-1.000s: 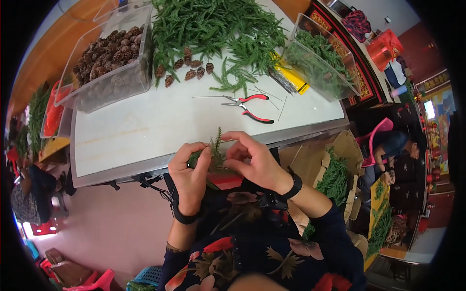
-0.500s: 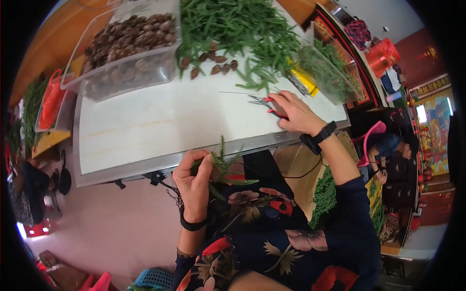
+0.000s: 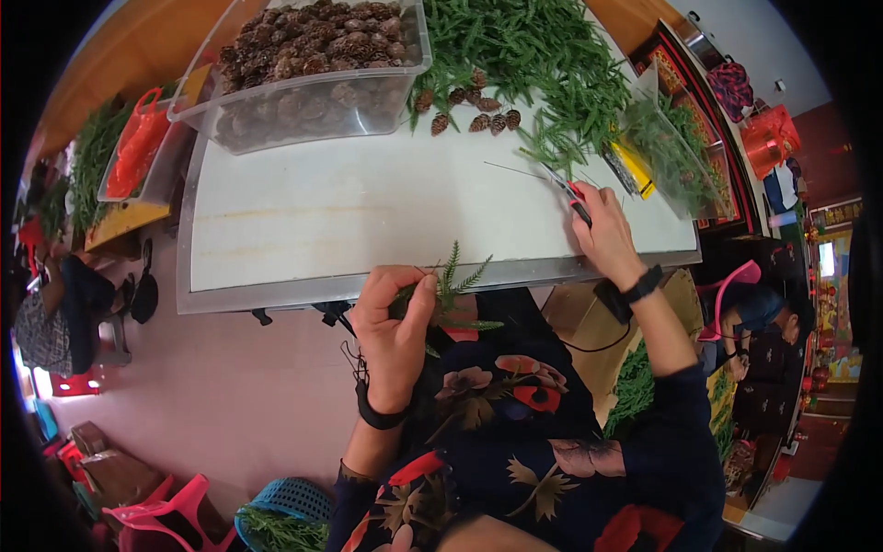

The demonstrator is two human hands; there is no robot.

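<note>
Near the table's front edge, my left hand (image 3: pixel 393 308) is closed in a pinch on a green artificial sprig (image 3: pixel 449 287). Its leafy tips spread to the right, past my thumb. At the right of the table, my right hand (image 3: pixel 609 230) is closed round a pair of pliers (image 3: pixel 577 195) with red and black handles. Their jaws point away to the upper left, close to the white tabletop. A thin wire (image 3: pixel 515 169) lies just left of the jaws. Part of the handles is hidden by my fingers.
A clear bin of pine cones (image 3: pixel 313 115) stands at the back left, with several loose pine cones (image 3: pixel 478 121) beside it. Green sprigs (image 3: pixel 524 46) are heaped behind. A yellow packet (image 3: pixel 631 171) leans near a clear tub (image 3: pixel 676 156). Another person (image 3: pixel 759 317) sits at right.
My right hand has closed further round the pliers, which have turned so the jaws point more away from me. My left hand still holds the sprig. The whole view has shifted.
</note>
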